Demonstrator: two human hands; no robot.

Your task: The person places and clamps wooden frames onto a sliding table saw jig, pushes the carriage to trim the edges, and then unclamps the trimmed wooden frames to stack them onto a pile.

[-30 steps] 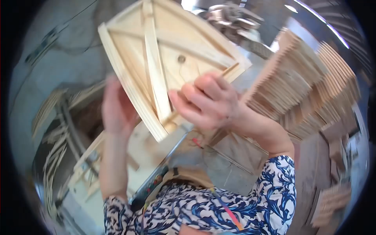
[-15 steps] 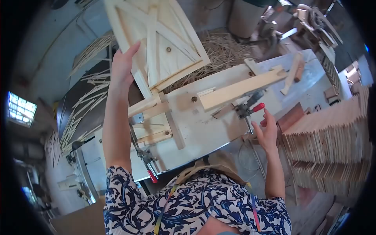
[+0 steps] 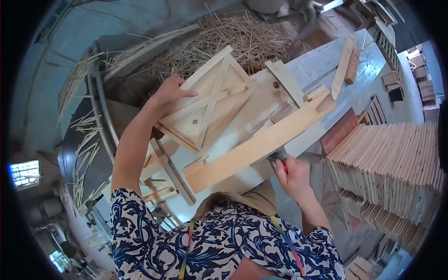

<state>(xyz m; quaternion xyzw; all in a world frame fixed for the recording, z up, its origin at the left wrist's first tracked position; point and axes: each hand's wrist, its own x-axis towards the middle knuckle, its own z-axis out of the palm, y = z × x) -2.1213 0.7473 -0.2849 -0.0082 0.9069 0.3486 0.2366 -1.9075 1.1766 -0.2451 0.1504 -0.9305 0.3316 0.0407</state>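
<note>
My left hand [image 3: 169, 97] grips the upper left edge of a framed wooden panel [image 3: 212, 95] with crossed braces, thumb over its face. The panel is tilted above the workbench [image 3: 245, 179]; whether it touches the bench I cannot tell. My right hand [image 3: 295, 178] is closed round the red handle of a toggle clamp [image 3: 279, 156], most of which it hides. A long pale wooden board [image 3: 261, 150] lies beside the clamp, between the panel and me. Below the panel, a narrow wooden strip [image 3: 175, 175] is on the bench, near my left forearm.
A tall stack of thin wooden slats [image 3: 380, 154] stands at the right. Behind the bench lies a heap of wood offcuts [image 3: 224, 37]. A pale wooden piece [image 3: 343, 67] and a brown block [image 3: 352, 67] rest on the metal surface at the far right.
My left hand has brought the panel down and turned it over the bench. My right hand, open beside the clamp before, has closed on its red handle. The camera view has shifted.
</note>
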